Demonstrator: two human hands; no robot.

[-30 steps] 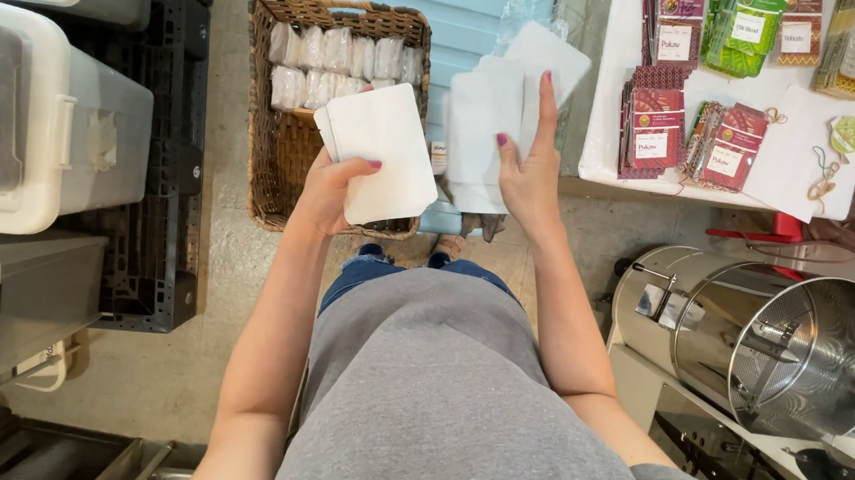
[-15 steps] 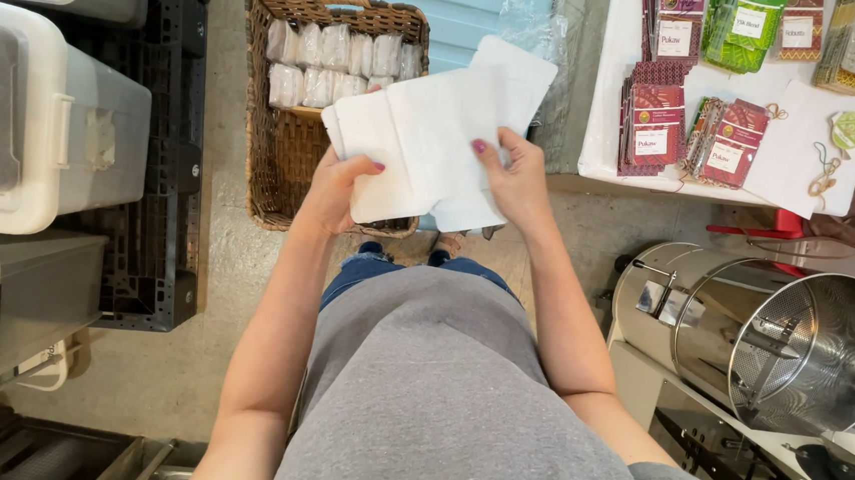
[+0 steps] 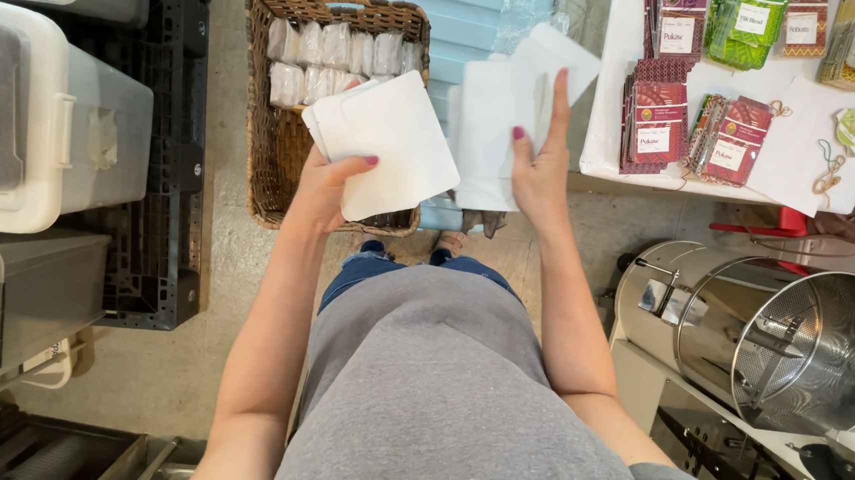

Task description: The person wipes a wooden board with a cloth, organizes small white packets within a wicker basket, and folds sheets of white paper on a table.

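Risk one: slippage of the left-hand stack. Small stack of white flat pouches (image 3: 386, 145), gripped only at the lower left corner, thumb on top, other fingers hidden below. Smooth faces, several sheets fanned at the top left edge; likely to slide apart and drop into the wicker basket (image 3: 283, 150) or onto the concrete floor (image 3: 219, 276).

Risk two: right-hand bundle. Second lot of white pouches (image 3: 501, 125) backed only by an open palm, fingers (image 3: 558, 104) spread and extended flat along the sheets, thumb across the front. No real clamp visible; a tilt could fan it out. Upper corner close to the edge of the white table (image 3: 804, 156) and near the red packets (image 3: 656, 126) there; a snag on that edge possible.

Risk three: footing. Basket, pale blue bin lid (image 3: 444, 11) and steel drum (image 3: 772, 334) crowded round the feet; a dropped pouch means a reach into a tight gap.

Look of the pouches: plain white, matte, flat and empty-looking, rounded corners, thin and flexible. Left stack held at chest level over the basket's right half, tilted. Right bundle taller, held upright-ish over the blue lid, just apart from the left stack, not touching.

Left hand (image 3: 326, 188): pinching the stack. Right hand (image 3: 538, 173): open, pressed flat on the bundle.
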